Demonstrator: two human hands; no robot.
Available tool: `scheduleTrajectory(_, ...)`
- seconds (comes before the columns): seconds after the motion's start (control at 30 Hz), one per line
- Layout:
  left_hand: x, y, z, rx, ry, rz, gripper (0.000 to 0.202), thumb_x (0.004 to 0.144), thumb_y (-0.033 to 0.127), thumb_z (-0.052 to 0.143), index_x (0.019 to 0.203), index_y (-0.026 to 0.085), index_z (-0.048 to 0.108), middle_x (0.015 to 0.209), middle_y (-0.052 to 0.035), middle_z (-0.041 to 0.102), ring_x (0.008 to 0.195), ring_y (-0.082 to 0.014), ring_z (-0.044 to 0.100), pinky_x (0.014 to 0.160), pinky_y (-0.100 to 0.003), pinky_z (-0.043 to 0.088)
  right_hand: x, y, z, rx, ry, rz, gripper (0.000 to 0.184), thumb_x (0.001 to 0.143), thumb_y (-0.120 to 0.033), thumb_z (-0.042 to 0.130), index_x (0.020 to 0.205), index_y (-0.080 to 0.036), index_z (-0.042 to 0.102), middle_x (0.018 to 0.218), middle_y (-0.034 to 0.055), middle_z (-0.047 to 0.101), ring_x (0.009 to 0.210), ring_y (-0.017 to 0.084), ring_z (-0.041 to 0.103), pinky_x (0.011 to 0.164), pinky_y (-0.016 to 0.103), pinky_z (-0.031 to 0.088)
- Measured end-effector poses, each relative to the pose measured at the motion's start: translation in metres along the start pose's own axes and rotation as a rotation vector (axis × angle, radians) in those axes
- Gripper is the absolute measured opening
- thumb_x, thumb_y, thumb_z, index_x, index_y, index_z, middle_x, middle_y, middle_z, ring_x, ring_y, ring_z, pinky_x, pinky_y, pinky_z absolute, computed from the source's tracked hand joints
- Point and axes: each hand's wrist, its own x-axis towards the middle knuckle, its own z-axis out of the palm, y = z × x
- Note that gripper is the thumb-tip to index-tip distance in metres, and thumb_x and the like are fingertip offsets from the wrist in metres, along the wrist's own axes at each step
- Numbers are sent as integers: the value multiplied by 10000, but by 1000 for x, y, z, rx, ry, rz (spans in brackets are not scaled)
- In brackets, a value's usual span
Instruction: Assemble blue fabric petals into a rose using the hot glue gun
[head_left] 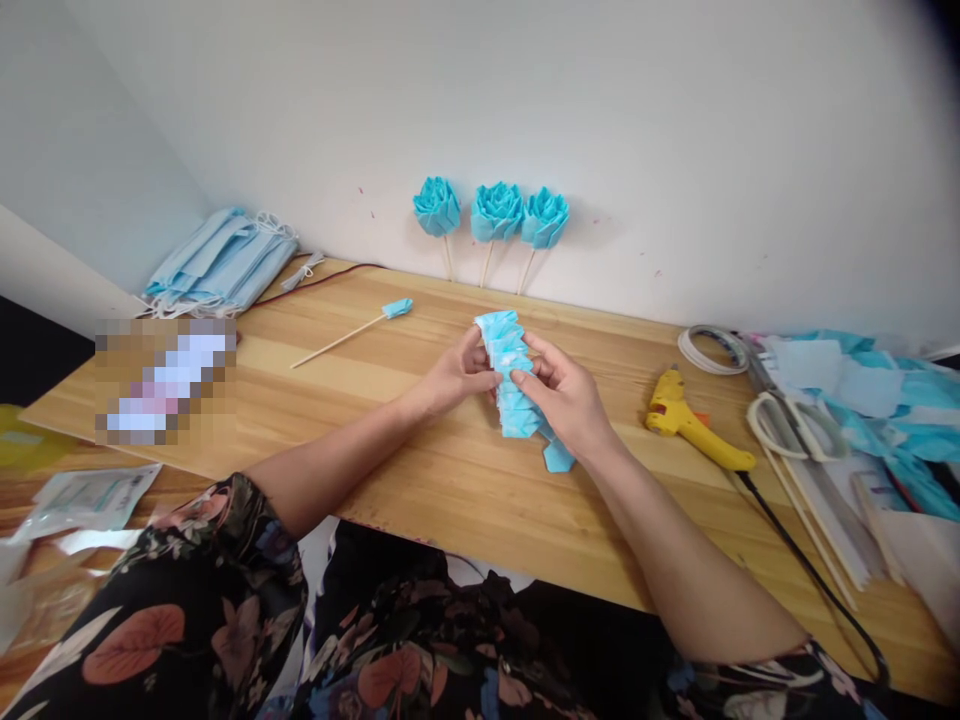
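Between my two hands is a pleated strip of light blue fabric [510, 345], held above the table. My left hand [461, 375] pinches its left edge, thumb on the near face. Gripping the right edge is my right hand [562, 390], its thumb pressed on the folds. A small loose end of the strip hangs below, near my right wrist. The fingertips behind the strip are partly hidden. Beyond the hands, three blue fabric flowers [497, 212] on sticks lean against the wall. Left of them lies a thin stick with a small blue bud [397, 308] at its tip.
A yellow glue gun [694, 425] with a black cord lies to the right. Beside it are scissors [795, 425], a roll of white tape [712, 349], wooden sticks [810, 525] and blue fabric scraps [892, 390]. Stacked face masks [221, 260] and a blurred-out object [169, 382] are on the left.
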Motion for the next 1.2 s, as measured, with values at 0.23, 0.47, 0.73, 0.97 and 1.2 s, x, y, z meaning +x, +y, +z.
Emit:
scheduleTrajectory(0.23, 0, 2, -1, 10, 99, 71, 670, 737, 314, 768, 1296, 189, 421, 924, -52, 651, 724, -156, 634, 647, -283, 501, 0, -4, 1, 114, 2, 47, 582, 856, -463, 640, 1387, -255, 525, 840, 28, 686, 745, 200, 654, 685, 366, 557)
scheduleTrajectory(0.47, 0, 1, 0, 15, 34, 30, 653, 784, 345, 731, 1323, 211, 387, 890, -39, 651, 688, -146, 634, 637, -280, 511, 0, -5, 1, 34, -24, -14, 626, 810, -352, 683, 1400, -249, 501, 720, -30, 590, 600, 134, 539, 554, 293, 478)
scheduleTrajectory(0.73, 1, 0, -1, 20, 45, 53, 736, 746, 303, 762, 1352, 214, 353, 906, -47, 650, 683, -138, 629, 602, -259, 506, 0, -2, -2, -4, 5, -31, 553, 890, -466, 608, 1394, -251, 531, 997, 56, 717, 881, 216, 667, 771, 378, 558)
scheduleTrajectory(0.97, 0, 6, -1, 2, 110, 51, 775, 730, 291, 757, 1382, 208, 346, 949, -69, 665, 710, -156, 641, 617, -275, 507, -1, -6, -1, 33, -14, 14, 571, 872, -457, 624, 1394, -250, 518, 996, 59, 718, 904, 226, 676, 844, 421, 558)
scheduleTrajectory(1.2, -1, 4, 1, 12, 80, -11, 747, 747, 318, 746, 1368, 225, 343, 897, -35, 654, 717, -148, 635, 647, -272, 500, 0, -4, 1, 7, -7, -33, 572, 825, -366, 670, 1369, -244, 542, 779, -11, 658, 673, 151, 596, 682, 335, 537)
